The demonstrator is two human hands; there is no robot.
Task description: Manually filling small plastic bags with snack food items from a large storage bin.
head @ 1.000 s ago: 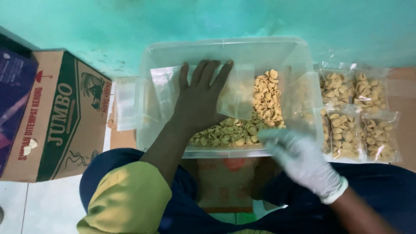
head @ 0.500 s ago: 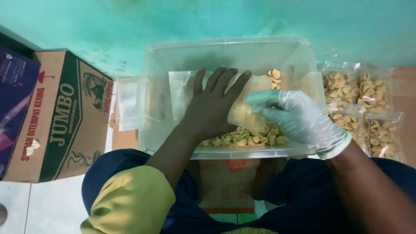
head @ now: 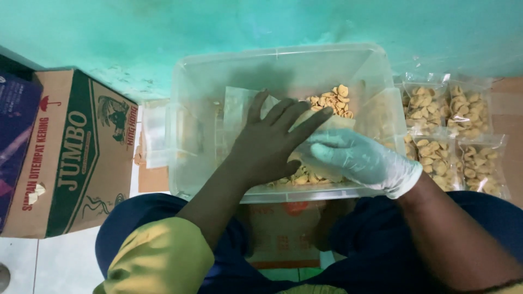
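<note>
A clear plastic bin (head: 196, 71) in front of me holds pale yellow snack pieces (head: 332, 100). My bare left hand (head: 269, 144) lies inside it with fingers spread, pressing and holding a clear plastic bag (head: 237, 106). My right hand (head: 359, 160), in a white glove, is cupped over snack pieces at the bag's right end. Its fingertips tuck under my left fingers, so what it grips is partly hidden.
Several sealed clear bags of the same snack (head: 452, 130) lie to the right of the bin. A large brown and green cardboard box (head: 71, 158) stands at the left. A flat cardboard box (head: 283, 234) sits under the bin, between my knees. A teal wall is behind.
My gloved right hand came from the bin's front edge into the snack pieces, then moved left under my left fingers. My left hand shifted right over the bag.
</note>
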